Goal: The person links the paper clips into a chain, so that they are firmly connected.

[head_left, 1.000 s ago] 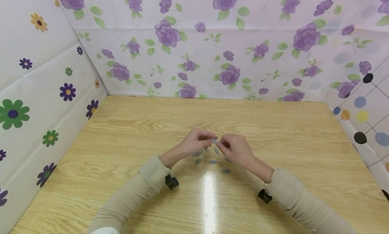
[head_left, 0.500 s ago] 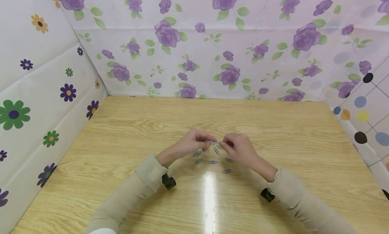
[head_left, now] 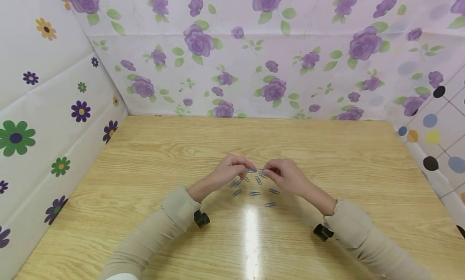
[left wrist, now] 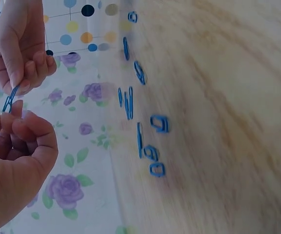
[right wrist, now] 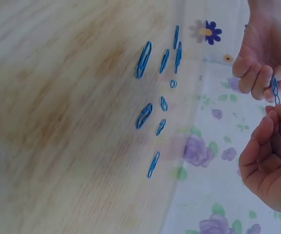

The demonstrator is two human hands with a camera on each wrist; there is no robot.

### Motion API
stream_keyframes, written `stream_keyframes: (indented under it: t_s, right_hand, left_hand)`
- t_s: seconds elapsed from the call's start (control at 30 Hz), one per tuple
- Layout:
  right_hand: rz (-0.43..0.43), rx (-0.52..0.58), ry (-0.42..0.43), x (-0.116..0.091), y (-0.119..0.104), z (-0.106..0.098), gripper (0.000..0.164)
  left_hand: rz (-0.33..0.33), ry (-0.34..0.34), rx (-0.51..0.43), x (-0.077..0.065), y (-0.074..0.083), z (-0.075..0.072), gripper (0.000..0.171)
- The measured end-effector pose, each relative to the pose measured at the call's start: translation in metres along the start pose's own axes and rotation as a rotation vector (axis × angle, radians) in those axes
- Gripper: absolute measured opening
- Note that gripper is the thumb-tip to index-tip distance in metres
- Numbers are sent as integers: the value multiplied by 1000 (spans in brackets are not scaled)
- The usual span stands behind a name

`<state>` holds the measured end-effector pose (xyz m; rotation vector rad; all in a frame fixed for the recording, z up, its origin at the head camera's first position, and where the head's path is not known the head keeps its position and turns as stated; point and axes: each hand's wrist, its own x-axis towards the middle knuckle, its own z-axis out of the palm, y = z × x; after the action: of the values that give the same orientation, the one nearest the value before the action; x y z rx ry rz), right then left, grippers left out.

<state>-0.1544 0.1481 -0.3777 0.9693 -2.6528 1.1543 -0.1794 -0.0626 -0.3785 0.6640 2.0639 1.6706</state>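
Note:
My left hand (head_left: 232,170) and right hand (head_left: 288,175) face each other above the middle of the wooden table. Between their fingertips stretch blue paper clips (right wrist: 275,90), meeting end to end. In the left wrist view my left thumb and finger pinch the lower end of the paper clips (left wrist: 8,104), while my right fingers pinch the upper end. Several loose blue paper clips (head_left: 254,193) lie scattered on the table below and in front of the hands. One loose paper clip (head_left: 270,205) lies nearest to me.
The wooden table (head_left: 163,150) reaches back to a wall covering with purple roses (head_left: 274,89). A flower-patterned sheet (head_left: 58,110) borders the left side, and a dotted sheet (head_left: 432,138) the right. Black wrist cameras (head_left: 201,218) sit at both cuffs.
The hands have drawn slightly apart, the left to the left and the right a little to the right. More of the paper clips shows between the fingertips. The loose clips lie as before.

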Motion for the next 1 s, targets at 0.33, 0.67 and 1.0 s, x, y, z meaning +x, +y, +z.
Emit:
stream_keyframes:
  t_s: [0.33, 0.67, 1.0]
  right_hand:
    - [11, 35, 9, 0, 0, -2, 10]
    - [56, 59, 4, -1, 5, -6, 10]
    - [212, -44, -10, -3, 39, -15, 3]
  left_hand:
    - [39, -9, 90, 5, -2, 7, 16]
    - [195, -15, 266, 8, -6, 7, 10]
    - [121, -3, 328, 4, -5, 1, 11]
